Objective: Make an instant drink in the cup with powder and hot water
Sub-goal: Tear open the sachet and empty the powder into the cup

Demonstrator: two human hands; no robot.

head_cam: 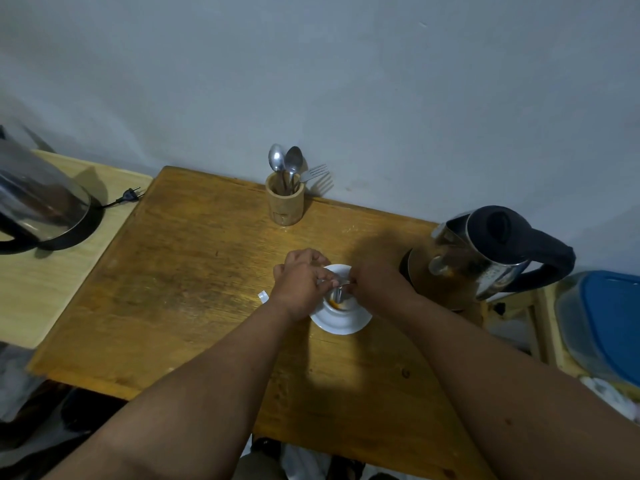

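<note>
Over the middle of the wooden table point(194, 271), seen from the head camera: both hands meeting above a white cup point(341, 296) sitting on a white saucer point(341, 323). Left hand point(301, 284) curling its fingers point(323, 282) closed around something small and silvery at the cup's rim (a sachet, perhaps; too blurred to tell). Right hand point(372, 280) pinching the same silvery item from the other side, fingertips closed on it directly above the cup's mouth. Showing orange-brown contents at the bottom of the cup. Lying just left of the saucer, partly hidden by the left wrist, a small white torn scrap point(263, 296). Standing right of the cup, near the table's far right edge, a steel electric kettle point(485, 254) with a dark lid and handle, upright on its base. Standing at the back edge against the wall, a bamboo holder point(284, 202) with two spoons point(285, 162) and a fork point(313, 173). Resting on a paler side surface at far left, a second kettle point(38, 202), its plug point(130, 195) lying loose beside it. Showing at the right edge, a clear container with a blue lid point(609, 320).
</note>
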